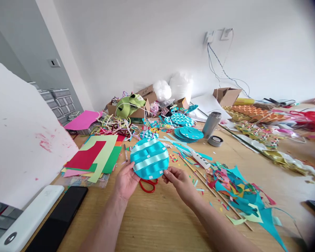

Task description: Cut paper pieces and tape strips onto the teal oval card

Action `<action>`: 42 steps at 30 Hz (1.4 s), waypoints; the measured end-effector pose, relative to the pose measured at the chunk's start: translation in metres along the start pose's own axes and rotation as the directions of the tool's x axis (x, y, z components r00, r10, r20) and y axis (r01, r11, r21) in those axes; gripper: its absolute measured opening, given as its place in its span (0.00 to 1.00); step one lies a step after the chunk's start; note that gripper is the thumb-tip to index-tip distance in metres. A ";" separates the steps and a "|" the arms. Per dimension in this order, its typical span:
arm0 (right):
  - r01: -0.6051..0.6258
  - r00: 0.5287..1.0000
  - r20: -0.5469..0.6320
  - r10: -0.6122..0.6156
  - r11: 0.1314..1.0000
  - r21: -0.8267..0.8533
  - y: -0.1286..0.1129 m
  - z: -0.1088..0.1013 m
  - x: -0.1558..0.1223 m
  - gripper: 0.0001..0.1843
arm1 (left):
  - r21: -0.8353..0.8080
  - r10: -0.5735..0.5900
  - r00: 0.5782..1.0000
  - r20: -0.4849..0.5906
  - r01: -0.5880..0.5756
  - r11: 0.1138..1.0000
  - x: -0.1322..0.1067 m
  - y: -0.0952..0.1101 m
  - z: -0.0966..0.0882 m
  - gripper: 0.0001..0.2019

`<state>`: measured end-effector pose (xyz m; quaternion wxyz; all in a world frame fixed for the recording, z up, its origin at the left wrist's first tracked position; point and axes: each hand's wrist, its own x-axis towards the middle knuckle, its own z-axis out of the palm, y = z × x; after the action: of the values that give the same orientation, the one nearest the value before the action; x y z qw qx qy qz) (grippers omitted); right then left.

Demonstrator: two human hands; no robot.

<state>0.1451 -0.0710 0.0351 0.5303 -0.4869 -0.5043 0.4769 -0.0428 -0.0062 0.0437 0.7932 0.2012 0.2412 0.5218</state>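
Observation:
A round turquoise paper disc is held up over the table, crossed by wavy paler strips, with small white squares dotted along it. My left hand grips its lower left edge, thumb on the front. At its lower right edge, my right hand pinches the rim between thumb and fingers. Behind and below the disc lie scissors with red handles; their blades are hidden. A stack of plain turquoise discs sits farther back, to the right.
Coloured paper sheets lie on the left, near a black phone and a white device. To the right are a glue tube, thin sticks, paper scraps and a metal flask. Craft materials crowd the back.

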 end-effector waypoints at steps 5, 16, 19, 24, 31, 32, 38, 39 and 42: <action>0.004 0.997 -0.080 0.007 0.990 0.140 0.011 -0.007 0.002 0.20 | 0.096 -0.066 0.974 0.218 0.046 0.994 -0.006 -0.005 0.002 0.15; -0.001 0.996 -0.092 0.019 0.980 0.197 0.014 -0.001 0.000 0.20 | 0.357 -0.096 0.959 0.268 -0.007 0.934 -0.015 -0.012 0.010 0.19; 0.008 0.992 -0.125 0.016 0.982 0.190 0.017 -0.001 0.001 0.21 | 0.364 -0.058 0.967 0.246 -0.037 0.931 -0.013 -0.009 0.009 0.19; 0.037 0.986 -0.169 -0.016 0.992 0.121 0.018 -0.003 0.001 0.21 | 0.448 0.199 0.977 0.075 -0.211 0.869 -0.003 -0.005 0.000 0.09; 0.056 0.981 -0.185 -0.052 0.998 0.014 0.016 -0.003 -0.001 0.22 | 0.684 0.381 0.925 -0.006 -0.274 0.676 0.001 -0.008 -0.006 0.11; 0.057 0.981 -0.185 -0.055 0.998 0.006 0.016 -0.003 -0.001 0.22 | 0.699 0.386 0.922 -0.002 -0.275 0.660 0.001 -0.009 -0.006 0.11; 0.056 0.981 -0.186 -0.054 0.998 0.007 0.019 -0.005 0.001 0.22 | 0.693 0.353 0.935 0.027 -0.272 0.668 0.001 -0.010 -0.008 0.10; 0.054 0.981 -0.190 -0.051 0.998 0.013 0.020 -0.006 0.002 0.22 | 0.683 0.337 0.941 0.036 -0.269 0.679 0.001 -0.010 -0.008 0.10; 0.051 0.978 -0.203 -0.044 0.998 0.030 0.021 -0.006 0.002 0.22 | 0.664 0.310 0.948 0.064 -0.273 0.696 0.002 -0.012 -0.010 0.11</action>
<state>0.1505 -0.0678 0.0138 0.5983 -0.5115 -0.4508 0.4209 -0.0399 -0.0083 0.0285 0.5694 0.4923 0.3969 0.5253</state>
